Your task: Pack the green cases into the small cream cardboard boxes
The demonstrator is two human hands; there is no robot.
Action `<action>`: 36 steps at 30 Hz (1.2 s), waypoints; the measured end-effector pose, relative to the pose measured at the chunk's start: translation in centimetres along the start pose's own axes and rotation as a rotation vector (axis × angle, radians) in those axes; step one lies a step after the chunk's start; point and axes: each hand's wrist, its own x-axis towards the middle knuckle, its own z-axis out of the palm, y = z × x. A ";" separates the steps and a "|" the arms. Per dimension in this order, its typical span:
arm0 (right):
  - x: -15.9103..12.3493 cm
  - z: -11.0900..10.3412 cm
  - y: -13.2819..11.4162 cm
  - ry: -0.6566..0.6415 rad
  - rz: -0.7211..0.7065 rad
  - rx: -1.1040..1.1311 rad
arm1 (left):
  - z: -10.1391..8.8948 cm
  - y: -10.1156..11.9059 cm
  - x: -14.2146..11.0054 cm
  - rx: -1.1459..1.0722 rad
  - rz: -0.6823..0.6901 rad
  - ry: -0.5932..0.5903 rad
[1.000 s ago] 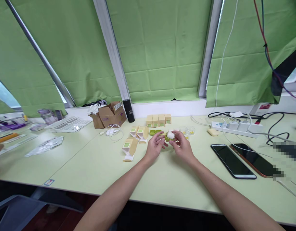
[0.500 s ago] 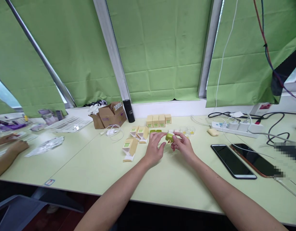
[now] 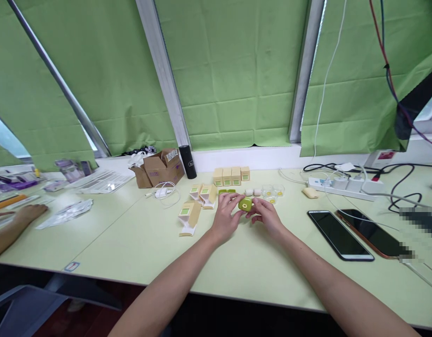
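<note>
Green case (image 3: 245, 204), one, small, rounded, with a pale ring-shaped mark on the face turned to the camera; location: between the two hands, above the table (image 3: 208, 271)

Head view, now: left hand (image 3: 226, 215), thumb and fingertips bent in, nipping the case's left side. Right hand (image 3: 267, 215), fingers curled, fingertips at its right side; gap between fingers no wider than the case. Just beyond: further green cases (image 3: 227, 191), partly hidden; two pale pieces (image 3: 257, 192), side by side; clear cups (image 3: 279, 190). Left of the hands: cream cartons (image 3: 189, 215), flaps out. Behind: a row of cream boxes (image 3: 227, 181)

Step, as judged: two-handed turning or pressing of the case. Next move seems to call for one hand keeping firm hold while the other shifts or eases off

Differences, head view: half a second earlier the case sat in the right hand alone, tilted, a loop showing, left fingers off it; now both hands have it, marked face to the camera. A second earlier, a white piece stood up in the green case; now none shows there
</note>
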 end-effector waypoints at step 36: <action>2.3 -6.7 0.7 0.518 -0.298 -1.405 | 0.5 -2.1 1.6 -0.657 -0.743 0.167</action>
